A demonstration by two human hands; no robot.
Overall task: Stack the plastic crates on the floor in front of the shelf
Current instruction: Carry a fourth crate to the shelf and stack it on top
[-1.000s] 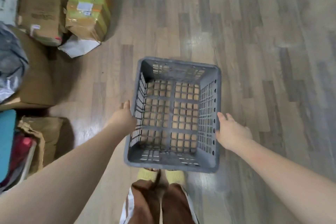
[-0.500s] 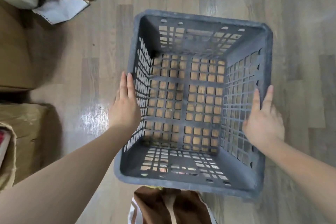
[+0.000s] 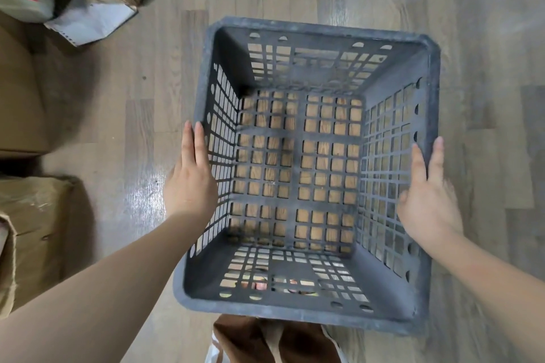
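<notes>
1. Head view: the grey crate [image 3: 321, 29] is mid-scene over the wooden floor [image 3: 486, 38], mouth up and empty; I cannot tell whether it rests there or hangs above
2. Left hand [image 3: 191, 183] and right hand [image 3: 427, 200] press flat, fingers straight, on its left and right outer walls
3. No second crate or shelf shows; cardboard boxes [image 3: 29, 233] crowd the left
4. Likely best: squeeze evenly, keep the rim level, line up corners before lowering

Nothing legible from where I'm standing: the cardboard box [image 3: 17, 6] at the top left carries a small red mark, too blurred to read, and the grey crate [image 3: 324, 31] shows no lettering I can make out.
</notes>
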